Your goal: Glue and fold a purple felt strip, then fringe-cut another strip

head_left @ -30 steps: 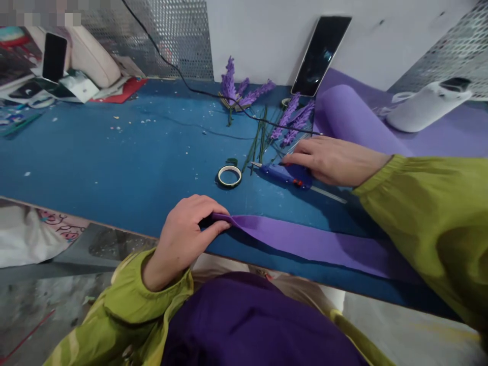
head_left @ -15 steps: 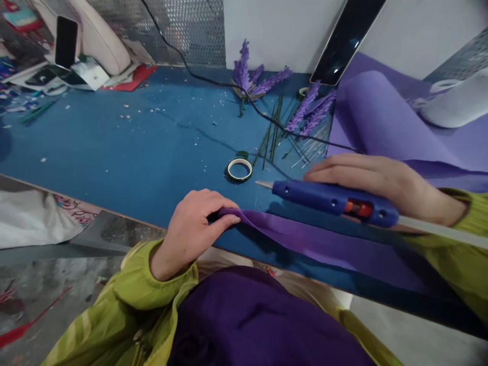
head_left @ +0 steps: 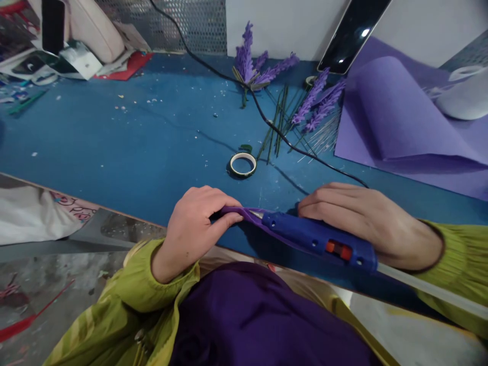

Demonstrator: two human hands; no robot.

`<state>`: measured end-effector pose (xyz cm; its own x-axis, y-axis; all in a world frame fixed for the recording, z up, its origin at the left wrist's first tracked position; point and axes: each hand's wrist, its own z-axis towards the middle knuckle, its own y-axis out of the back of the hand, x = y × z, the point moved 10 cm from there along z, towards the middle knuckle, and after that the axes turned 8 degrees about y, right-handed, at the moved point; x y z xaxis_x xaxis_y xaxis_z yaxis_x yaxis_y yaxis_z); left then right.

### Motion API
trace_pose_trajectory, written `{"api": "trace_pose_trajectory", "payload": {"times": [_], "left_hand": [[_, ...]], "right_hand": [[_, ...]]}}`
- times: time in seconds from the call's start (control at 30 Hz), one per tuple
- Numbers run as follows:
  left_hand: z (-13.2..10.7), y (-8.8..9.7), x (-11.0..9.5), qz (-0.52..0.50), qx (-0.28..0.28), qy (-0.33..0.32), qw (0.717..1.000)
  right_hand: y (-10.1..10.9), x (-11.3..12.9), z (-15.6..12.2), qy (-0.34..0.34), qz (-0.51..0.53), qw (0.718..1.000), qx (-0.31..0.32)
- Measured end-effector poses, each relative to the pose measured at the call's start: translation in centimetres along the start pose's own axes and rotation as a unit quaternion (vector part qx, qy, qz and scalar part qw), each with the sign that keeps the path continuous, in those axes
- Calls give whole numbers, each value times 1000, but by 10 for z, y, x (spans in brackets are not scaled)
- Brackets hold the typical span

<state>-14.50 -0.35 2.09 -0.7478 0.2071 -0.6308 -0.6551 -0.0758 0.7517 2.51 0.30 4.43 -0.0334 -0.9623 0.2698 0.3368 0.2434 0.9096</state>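
here, the left hand pinches a purple craft strip between thumb and fingers, above the front edge of the blue table. the right hand grasps a blue hot glue gun, its nozzle right at the strip, beside the left fingertips; whether it touches, i cannot tell. green floral tape lies just behind.
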Motion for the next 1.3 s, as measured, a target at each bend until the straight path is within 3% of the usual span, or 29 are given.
{"api": "trace_pose_trajectory", "payload": {"times": [0.97, 1.3], "left_hand": [[-1, 2, -5, 24, -9, -14, 1000], [-1, 1, -3, 24, -3, -5, 1000]], "right_hand": [[-5, 1, 9, 2, -48, 999, -7], [-5, -2, -3, -15, -40, 999, -11]]}}
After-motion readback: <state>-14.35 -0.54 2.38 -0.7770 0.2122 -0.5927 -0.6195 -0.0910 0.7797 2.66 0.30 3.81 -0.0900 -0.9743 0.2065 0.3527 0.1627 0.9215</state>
